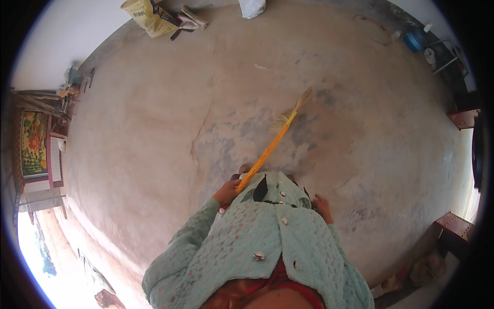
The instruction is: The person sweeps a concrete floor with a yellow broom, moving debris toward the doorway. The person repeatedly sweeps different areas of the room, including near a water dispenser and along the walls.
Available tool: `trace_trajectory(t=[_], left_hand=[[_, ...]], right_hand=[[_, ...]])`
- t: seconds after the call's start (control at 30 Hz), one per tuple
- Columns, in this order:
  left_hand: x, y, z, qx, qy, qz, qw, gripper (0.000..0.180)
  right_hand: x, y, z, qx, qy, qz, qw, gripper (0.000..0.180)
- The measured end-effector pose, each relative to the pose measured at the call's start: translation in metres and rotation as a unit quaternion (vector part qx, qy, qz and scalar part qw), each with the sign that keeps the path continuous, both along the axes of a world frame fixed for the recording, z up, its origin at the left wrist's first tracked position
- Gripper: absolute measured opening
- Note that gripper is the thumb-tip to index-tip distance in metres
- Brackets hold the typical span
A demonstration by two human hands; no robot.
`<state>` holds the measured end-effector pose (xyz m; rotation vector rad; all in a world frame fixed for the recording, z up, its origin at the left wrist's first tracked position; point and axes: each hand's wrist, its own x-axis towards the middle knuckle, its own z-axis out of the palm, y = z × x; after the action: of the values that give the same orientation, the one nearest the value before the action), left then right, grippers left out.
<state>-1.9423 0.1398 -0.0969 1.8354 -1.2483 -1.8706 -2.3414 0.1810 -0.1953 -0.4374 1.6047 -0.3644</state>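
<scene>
A broom [268,149] with an orange-yellow handle slants away from my body, up and to the right. Its pale straw bristles [302,99] are at the far end, with a thinner tuft fanning out to the left. My left hand [226,193] is wrapped round the near end of the handle, in front of my light green knitted jacket [247,226]. On the other side, my right hand [322,207] hangs beside the jacket's hem, away from the broom. Its fingers are small and partly hidden, so whether they are closed on anything is unclear.
Bare, stained concrete floor [139,129] spreads all around. A yellow sack [149,18] and a white bag [252,7] stand along the far wall. Blue container [412,42] at the far right; red-brown furniture [455,226] at the right. A patterned panel [34,144] stands left, near a bright doorway.
</scene>
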Motion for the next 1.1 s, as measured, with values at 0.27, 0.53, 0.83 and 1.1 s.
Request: trace_trajectory(t=[0.27,0.53,0.83,1.1], left_hand=[[-0.023,-0.012,0.050,-0.032,-0.055,0.085,0.994,0.049],[-0.001,-0.041,0.053,-0.035,-0.143,0.200,0.969,0.050],[0.071,-0.142,-0.032,-0.017,-0.150,0.238,0.959,0.026],[0.037,-0.218,-0.067,0.048,-0.102,0.079,0.990,0.026]], right_hand=[[-0.029,0.007,-0.025,0.024,-0.081,-0.110,0.990,0.048],[-0.035,-0.048,-0.039,-0.009,-0.057,-0.032,0.998,0.045],[0.003,-0.177,0.003,-0.059,-0.011,-0.004,0.998,0.044],[0.017,-0.193,0.062,0.000,-0.017,-0.125,0.992,0.048]])
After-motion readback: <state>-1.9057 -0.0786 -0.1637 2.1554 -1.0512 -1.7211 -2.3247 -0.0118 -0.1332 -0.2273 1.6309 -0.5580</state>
